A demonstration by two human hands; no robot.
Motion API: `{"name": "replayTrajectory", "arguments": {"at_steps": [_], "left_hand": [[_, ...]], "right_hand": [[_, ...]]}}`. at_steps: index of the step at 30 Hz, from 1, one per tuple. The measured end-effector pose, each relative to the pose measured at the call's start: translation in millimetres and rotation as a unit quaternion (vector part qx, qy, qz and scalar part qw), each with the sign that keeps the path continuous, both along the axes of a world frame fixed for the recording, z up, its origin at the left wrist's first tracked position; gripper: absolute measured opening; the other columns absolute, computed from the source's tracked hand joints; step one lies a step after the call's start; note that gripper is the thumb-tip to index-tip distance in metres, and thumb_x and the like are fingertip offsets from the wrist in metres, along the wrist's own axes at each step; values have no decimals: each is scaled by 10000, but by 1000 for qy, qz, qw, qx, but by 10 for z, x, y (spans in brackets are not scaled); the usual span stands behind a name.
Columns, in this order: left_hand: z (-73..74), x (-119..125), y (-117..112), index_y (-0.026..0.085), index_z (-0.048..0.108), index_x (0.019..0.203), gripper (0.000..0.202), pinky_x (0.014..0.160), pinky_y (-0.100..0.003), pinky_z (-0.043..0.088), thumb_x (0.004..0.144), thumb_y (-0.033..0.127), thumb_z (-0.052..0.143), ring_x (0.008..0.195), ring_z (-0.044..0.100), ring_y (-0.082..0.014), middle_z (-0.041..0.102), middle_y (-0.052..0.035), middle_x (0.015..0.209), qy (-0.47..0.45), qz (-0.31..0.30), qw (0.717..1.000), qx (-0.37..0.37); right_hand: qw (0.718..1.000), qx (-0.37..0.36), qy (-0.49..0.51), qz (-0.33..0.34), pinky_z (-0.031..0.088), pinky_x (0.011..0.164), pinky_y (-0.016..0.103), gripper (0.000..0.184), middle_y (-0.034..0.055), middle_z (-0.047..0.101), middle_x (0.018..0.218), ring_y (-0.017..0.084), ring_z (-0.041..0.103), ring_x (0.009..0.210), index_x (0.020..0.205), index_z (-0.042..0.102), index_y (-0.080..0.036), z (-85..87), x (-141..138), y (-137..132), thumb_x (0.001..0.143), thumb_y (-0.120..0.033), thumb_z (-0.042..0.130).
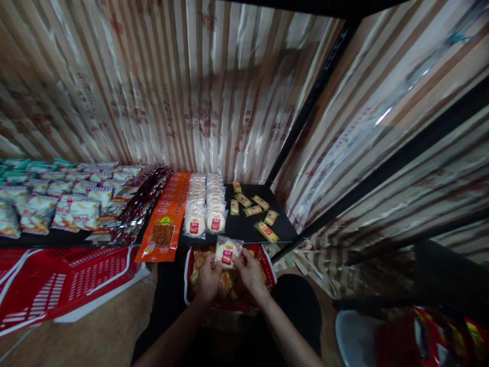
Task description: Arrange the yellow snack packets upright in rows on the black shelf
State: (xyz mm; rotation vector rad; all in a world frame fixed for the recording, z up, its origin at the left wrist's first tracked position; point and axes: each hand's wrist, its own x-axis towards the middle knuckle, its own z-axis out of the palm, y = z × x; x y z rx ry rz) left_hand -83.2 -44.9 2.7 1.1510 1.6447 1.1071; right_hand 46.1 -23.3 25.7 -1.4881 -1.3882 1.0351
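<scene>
While the left hand (209, 280) and right hand (250, 272) pinch a packet (228, 252), the basket (186, 279) below seemingly holds gold packs (226, 281).

In the lower middle of the frame, the left hand (209, 281) and right hand (250, 274) pinch a clear packet (227, 251) with a round white cracker in it by its two sides, over a red basket (186, 286) of small yellow packets (226, 281). Just above, I see a black shelf (283, 224) with two rows of cracker packets (195, 219), orange pouches (158, 234) beside them and loose yellow bars (252, 210) to their right. Snack bags (38, 210) crowd the middle left; striped sheeting (153, 76) fills the top.
</scene>
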Motion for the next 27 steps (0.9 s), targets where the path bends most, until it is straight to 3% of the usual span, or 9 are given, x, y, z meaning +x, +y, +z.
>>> {"name": "replayTrajectory", "arguments": {"at_steps": [4,9,12,16,20,27], "left_hand": [[115,-97,154,154,608,908,227,741,-318,481,767,255,461,758,584,-170,601,-82,911,114,37,992,50],[77,-207,294,131,577,1039,291,751,-334,496,791,217,453,704,567,-148,550,-93,961,171,57,979,99],[51,-276,333,130,536,1108,324,852,-375,475,801,195,452,879,572,-186,513,-118,1065,216,90,960,154],[96,-356,395,129,483,1187,384,986,-453,374,815,223,482,1196,390,-275,420,-154,1230,297,128,920,220],[124,-393,490,108,414,1257,455,1029,-501,299,834,262,480,1293,264,-313,312,-196,1355,344,147,900,225],[19,-341,670,124,173,1394,719,1039,-543,244,818,381,516,1362,98,-335,155,-224,1465,356,138,893,237]], "right_hand": [[999,22,19,27,494,649,303,302,36,675,809,188,604,695,944,633,-192,-3,-68,277,699,-351,556],[997,76,0,16,496,648,296,276,23,666,796,173,592,687,920,658,-207,-112,-138,598,690,-332,571],[996,91,-10,23,493,638,287,262,10,650,765,166,581,675,912,659,-219,-142,-182,721,694,-332,570],[995,92,-30,25,487,665,283,271,22,636,818,161,573,700,922,645,-208,-127,-241,821,704,-343,556],[991,106,-79,-3,477,684,292,294,49,609,866,175,565,753,936,632,-182,-114,-276,872,724,-361,535],[983,120,-137,-27,475,729,317,352,72,581,875,195,560,800,1055,587,-154,-126,-327,877,758,-327,508]]}}
